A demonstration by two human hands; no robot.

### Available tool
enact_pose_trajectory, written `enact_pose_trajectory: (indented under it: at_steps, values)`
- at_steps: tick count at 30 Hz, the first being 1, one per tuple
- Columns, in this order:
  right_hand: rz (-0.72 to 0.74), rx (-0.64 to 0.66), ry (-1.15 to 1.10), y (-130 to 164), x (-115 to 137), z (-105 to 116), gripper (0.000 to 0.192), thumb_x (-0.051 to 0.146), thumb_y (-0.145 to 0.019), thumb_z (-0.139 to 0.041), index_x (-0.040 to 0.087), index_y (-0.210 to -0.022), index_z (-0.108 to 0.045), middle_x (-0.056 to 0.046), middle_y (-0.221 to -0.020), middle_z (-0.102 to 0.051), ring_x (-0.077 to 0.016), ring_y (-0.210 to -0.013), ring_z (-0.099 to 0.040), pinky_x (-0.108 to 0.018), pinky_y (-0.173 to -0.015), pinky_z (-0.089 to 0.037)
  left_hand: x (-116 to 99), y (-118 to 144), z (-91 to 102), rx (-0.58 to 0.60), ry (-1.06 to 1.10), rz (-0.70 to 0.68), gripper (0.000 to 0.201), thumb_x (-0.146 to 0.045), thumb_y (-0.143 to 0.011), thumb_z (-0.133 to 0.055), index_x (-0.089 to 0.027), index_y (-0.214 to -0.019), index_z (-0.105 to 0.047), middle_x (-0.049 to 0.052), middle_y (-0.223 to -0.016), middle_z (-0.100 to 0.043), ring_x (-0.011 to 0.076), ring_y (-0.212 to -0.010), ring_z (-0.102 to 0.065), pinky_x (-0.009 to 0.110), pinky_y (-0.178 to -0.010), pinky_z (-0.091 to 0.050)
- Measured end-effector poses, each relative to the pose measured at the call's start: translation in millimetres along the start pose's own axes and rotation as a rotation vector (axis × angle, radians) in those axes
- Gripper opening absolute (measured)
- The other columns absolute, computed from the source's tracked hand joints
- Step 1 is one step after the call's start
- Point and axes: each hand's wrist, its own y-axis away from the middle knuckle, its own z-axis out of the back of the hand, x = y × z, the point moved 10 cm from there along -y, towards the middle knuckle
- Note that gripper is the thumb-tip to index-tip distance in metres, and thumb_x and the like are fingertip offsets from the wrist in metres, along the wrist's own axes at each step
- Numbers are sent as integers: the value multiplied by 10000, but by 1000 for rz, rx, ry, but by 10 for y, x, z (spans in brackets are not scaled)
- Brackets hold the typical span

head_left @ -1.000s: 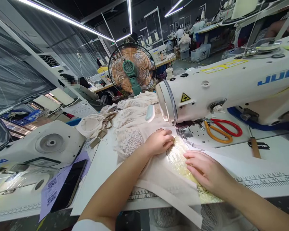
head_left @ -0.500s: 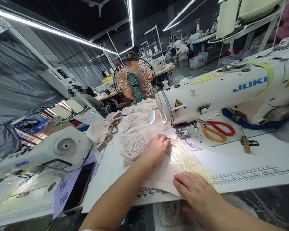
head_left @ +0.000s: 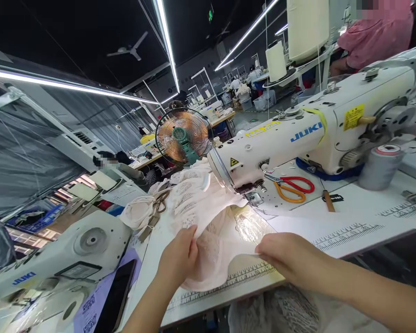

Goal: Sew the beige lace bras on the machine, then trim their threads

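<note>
Between my two hands a pale cream lace garment (head_left: 213, 252) is stretched over the front of the table. My left hand (head_left: 182, 252) pinches its left part, thumb on top. At its right end, my right hand (head_left: 287, 256) grips the edge with closed fingers. The garment's far part runs up to the needle area of a white sewing machine (head_left: 280, 143); whether it lies under the presser foot I cannot tell. More gathered lace fabric (head_left: 187, 187) lies behind and left of the machine head. Further lace cloth (head_left: 280, 310) hangs below the table edge.
Scissors (head_left: 294, 188) with red and orange handles, a wooden-handled tool (head_left: 328, 201) and a grey thread cone (head_left: 381, 166) lie right. A phone (head_left: 116, 296) rests left beside a second sewing machine (head_left: 72, 245). A fan (head_left: 183, 136) stands behind. A person in pink (head_left: 377, 37) sits far right.
Both hands were lying on the cloth near the needle plate and table edge; now they hold the garment lifted and spread. My left hand came left and nearer. The camera view has turned right.
</note>
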Motion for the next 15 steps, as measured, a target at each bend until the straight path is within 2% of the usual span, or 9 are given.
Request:
enact_pose_trajectory:
  at_steps: [2,4,5,6,8,11,13,15]
  values:
    - [-55,39,-118,0,-93,186,247,226,-880,-392,184,-749,-596,-20,-691,-605,-148,-649,-538,-238,-581,-371,77,-50,104,53,348,95,369,-287,-838,-364,-187,-1160,-514,26,-768,-581,169,-650,-569,281,-604,-464]
    - [-125,149,-107,-10,-251,213,237,265,-877,-414,192,-753,-602,6,-674,-607,-128,-633,-539,-209,-559,-369,93,-111,33,199,629,165,380,-365,-813,-381,-185,-1124,-506,-10,-682,-532,148,-581,-533,245,-533,-427]
    - [-156,200,-66,-26,-341,186,227,270,-870,-428,194,-749,-605,13,-675,-614,-123,-632,-545,-199,-549,-367,85,-151,-21,267,693,176,379,-388,-805,-384,-178,-1091,-516,-10,-673,-528,146,-582,-533,236,-519,-417]
    - [-182,235,-14,-54,-430,145,216,268,-861,-446,193,-737,-607,14,-679,-623,-122,-635,-552,-196,-540,-363,87,-203,-68,315,668,170,364,-404,-808,-376,-173,-1041,-534,-5,-678,-538,146,-596,-539,230,-518,-415]
    - [-231,241,104,-146,-585,48,196,239,-832,-485,181,-685,-601,-7,-663,-628,-140,-623,-557,-215,-518,-343,159,-338,-124,340,419,140,316,-396,-825,-357,-171,-874,-572,7,-669,-556,150,-631,-550,228,-544,-425]
    - [-294,143,291,-319,-682,-51,162,153,-804,-495,160,-692,-612,-69,-686,-631,-194,-646,-566,-270,-538,-329,337,-541,-118,312,33,143,239,-275,-799,-410,-172,-629,-542,24,-630,-572,170,-672,-561,250,-601,-441]
    - [-298,32,411,-416,-622,-36,199,63,-798,-451,148,-751,-625,-118,-795,-640,-239,-766,-576,-317,-617,-352,393,-634,-58,289,-61,176,164,-199,-742,-478,-166,-593,-537,49,-653,-597,204,-709,-579,299,-650,-456]
    - [-280,-74,506,-467,-519,-2,261,-5,-783,-412,141,-800,-628,-152,-887,-629,-268,-867,-558,-357,-687,-358,298,-706,38,231,-128,169,127,-170,-750,-481,-155,-662,-572,93,-750,-628,252,-788,-598,370,-709,-465]
